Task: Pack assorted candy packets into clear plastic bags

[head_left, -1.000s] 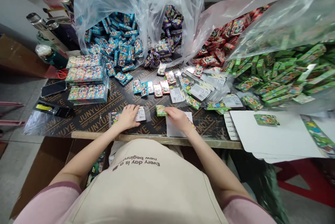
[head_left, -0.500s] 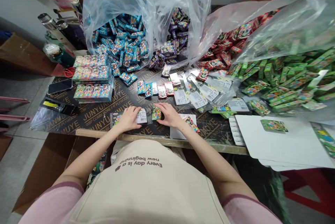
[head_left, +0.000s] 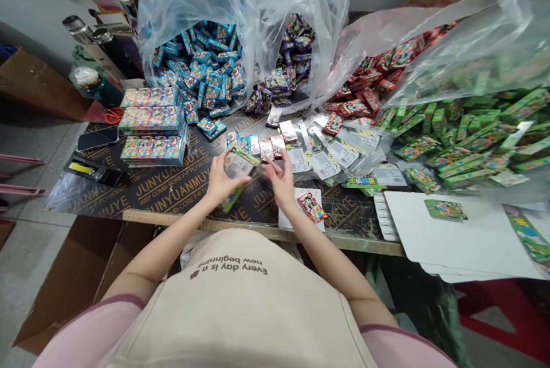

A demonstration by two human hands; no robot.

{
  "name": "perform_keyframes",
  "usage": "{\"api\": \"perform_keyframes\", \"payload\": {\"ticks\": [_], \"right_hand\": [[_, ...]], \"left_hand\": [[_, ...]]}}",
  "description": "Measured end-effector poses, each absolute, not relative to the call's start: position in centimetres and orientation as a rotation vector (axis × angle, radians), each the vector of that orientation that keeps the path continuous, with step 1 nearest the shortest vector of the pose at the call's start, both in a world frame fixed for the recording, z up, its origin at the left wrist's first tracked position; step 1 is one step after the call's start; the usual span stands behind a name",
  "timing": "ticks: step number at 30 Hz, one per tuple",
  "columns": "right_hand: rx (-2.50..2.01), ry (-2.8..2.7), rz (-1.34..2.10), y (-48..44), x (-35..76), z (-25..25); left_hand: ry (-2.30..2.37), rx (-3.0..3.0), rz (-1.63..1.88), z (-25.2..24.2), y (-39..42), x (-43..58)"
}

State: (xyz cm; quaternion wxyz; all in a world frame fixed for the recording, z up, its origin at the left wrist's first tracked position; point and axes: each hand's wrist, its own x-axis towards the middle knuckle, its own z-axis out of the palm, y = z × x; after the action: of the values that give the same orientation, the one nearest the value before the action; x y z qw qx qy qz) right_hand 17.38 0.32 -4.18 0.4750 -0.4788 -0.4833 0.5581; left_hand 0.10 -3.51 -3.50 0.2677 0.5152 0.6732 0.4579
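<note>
My left hand (head_left: 218,183) is closed on a clear plastic packet (head_left: 239,166) with a printed card in it, tilted up off the table. The card shows a grey-white label area and a bright green lower end. My right hand (head_left: 282,184) is just right of the packet, its fingers bent and partly apart, slightly blurred; whether a fingertip touches the plastic edge is unclear. Behind the hands lies a row of small boxes, blue ones (head_left: 243,144) and red-and-white ones (head_left: 266,149). A red box (head_left: 311,207) rests on a white card (head_left: 289,219) beside my right forearm.
Plastic bags hold blue boxes (head_left: 210,78), purple boxes (head_left: 279,80), red boxes (head_left: 365,96) and green boxes (head_left: 468,133). Stacked packs (head_left: 152,149), a phone (head_left: 98,139) and a tape dispenser (head_left: 92,171) are left. Packets with cards (head_left: 341,153) and white sheets (head_left: 421,230) lie right.
My left hand has lifted the packet off the table and tilted it. My right hand has moved right and away from me; the green box it held is no longer visible there.
</note>
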Motion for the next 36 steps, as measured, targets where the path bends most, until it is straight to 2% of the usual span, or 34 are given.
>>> {"api": "perform_keyframes", "payload": {"ticks": [2,7,14,16,19,24,32,36], "right_hand": [[-1.152,-0.891,1.503,0.6,15.8,-3.9],[-1.187,-0.622,1.475,1.8,14.1,-2.8],[-1.066,-0.538,1.597,1.6,15.1,-2.0],[-1.049,-0.493,1.648,1.6,15.2,-1.8],[-1.044,-0.530,1.672,1.6,14.9,-1.6],[-1.013,-0.636,1.545,1.3,14.6,-2.1],[-1.146,-0.922,1.406,1.5,16.2,-2.6],[-1.117,-1.168,1.373,1.6,17.6,-2.1]], "left_hand": [[1.591,1.049,1.394,-3.8,-2.7,1.6],[1.213,0.355,1.616,-4.1,-2.7,5.5],[1.111,-0.056,1.420,-2.6,-1.3,4.7],[1.131,-0.025,1.388,-2.2,-0.8,4.2],[1.157,0.154,1.539,-1.8,-0.4,4.3],[1.217,0.320,1.704,-1.5,-0.7,4.9],[1.316,0.693,1.413,-1.0,-0.2,2.6],[1.406,1.103,1.282,0.0,-0.6,1.5]]}}
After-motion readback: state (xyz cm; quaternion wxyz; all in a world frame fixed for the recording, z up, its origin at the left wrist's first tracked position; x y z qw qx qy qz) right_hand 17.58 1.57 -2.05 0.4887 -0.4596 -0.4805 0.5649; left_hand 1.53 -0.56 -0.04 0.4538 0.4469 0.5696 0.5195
